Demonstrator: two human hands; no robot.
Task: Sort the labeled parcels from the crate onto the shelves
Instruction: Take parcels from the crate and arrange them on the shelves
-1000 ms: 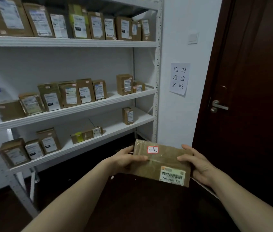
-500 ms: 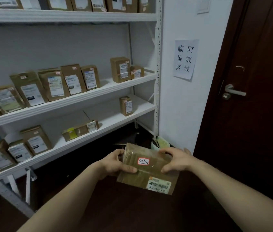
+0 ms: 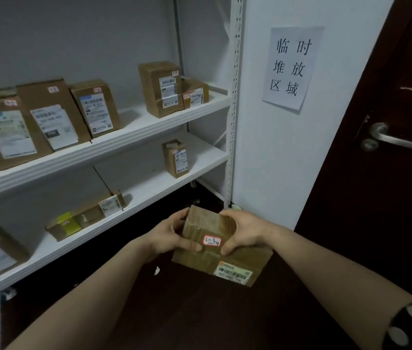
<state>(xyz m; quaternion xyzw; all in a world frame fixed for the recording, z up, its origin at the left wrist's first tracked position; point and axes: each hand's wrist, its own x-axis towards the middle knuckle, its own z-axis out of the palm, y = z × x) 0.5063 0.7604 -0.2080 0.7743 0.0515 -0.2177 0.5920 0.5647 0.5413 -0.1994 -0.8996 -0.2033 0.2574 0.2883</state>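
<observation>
A brown cardboard parcel [image 3: 207, 224] wrapped in tape is held low in front of me, above the dark floor. It carries a small red-edged sticker with handwriting and a barcode label at its near right corner. My left hand [image 3: 172, 236] grips its left side, thumb on top. On the right, my right hand [image 3: 243, 229] grips it, fingers curled over the upper face. The white shelf unit [image 3: 134, 137] stands to the left. No crate is in view.
Several labelled brown parcels stand on the middle shelf. The lower shelf [image 3: 149, 195] holds a small upright box [image 3: 176, 159] and a flat box with a yellow patch [image 3: 86, 217]. A paper sign [image 3: 291, 68] hangs on the white wall. A dark door with a lever handle [image 3: 387, 137] is on the right.
My view has tilted down and come nearer the shelves. Both hands have slid closer together on the parcel, and it has turned so that one end points away from me.
</observation>
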